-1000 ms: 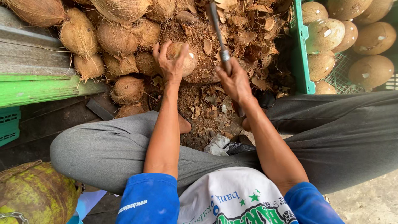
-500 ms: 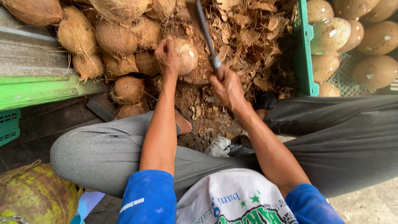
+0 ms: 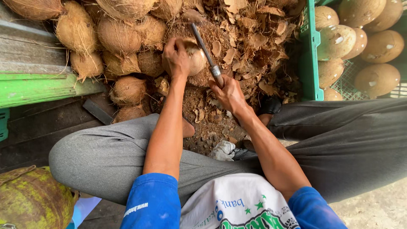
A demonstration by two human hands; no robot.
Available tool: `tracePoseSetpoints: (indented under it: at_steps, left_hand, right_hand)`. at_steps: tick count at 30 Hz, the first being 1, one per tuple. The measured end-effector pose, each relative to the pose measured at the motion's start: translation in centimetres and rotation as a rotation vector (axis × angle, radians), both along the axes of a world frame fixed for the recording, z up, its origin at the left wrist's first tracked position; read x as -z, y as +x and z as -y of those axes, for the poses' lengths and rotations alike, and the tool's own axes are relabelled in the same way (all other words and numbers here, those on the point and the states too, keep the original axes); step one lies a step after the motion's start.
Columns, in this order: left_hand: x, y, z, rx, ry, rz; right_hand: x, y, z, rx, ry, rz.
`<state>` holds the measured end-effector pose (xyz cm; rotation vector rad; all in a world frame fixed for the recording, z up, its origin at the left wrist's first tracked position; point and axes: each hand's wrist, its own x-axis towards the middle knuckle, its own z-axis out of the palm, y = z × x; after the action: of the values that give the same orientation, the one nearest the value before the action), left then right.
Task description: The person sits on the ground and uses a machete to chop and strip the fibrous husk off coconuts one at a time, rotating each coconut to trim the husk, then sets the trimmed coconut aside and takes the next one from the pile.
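Right hand [image 3: 229, 94] clenched on knife [image 3: 205, 51], blade slanting up-left from fist, probably against coconut [image 3: 193, 57] gripped under left hand [image 3: 176, 57].

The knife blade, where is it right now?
In the head view the knife blade is upper centre, laid against the coconut in the left hand, its handle in the right hand.

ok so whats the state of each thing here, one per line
left hand: gripping the coconut
coconut: partly peeled, held on the husk heap
right hand: closed on the knife handle
knife: blade against the coconut
brown coconuts: fibrous, piled at left
peeled coconuts: smooth, in the green crate
husk chips: loose, heaped
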<state>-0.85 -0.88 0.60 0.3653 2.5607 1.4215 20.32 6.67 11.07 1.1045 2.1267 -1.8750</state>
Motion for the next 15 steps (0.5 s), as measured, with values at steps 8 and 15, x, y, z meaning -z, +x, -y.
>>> tracePoseSetpoints:
  at_steps: [8,15]
  left_hand:
    - [-0.2,-0.1,-0.2,-0.016,-0.181,0.002]
    - [1.3,0.1,0.1,-0.049,0.019,-0.011]
  right_hand:
    - [0.0,0.2,0.0,0.204,-0.019,-0.267]
    - [-0.4,-0.2,-0.6,-0.068,0.130,-0.013]
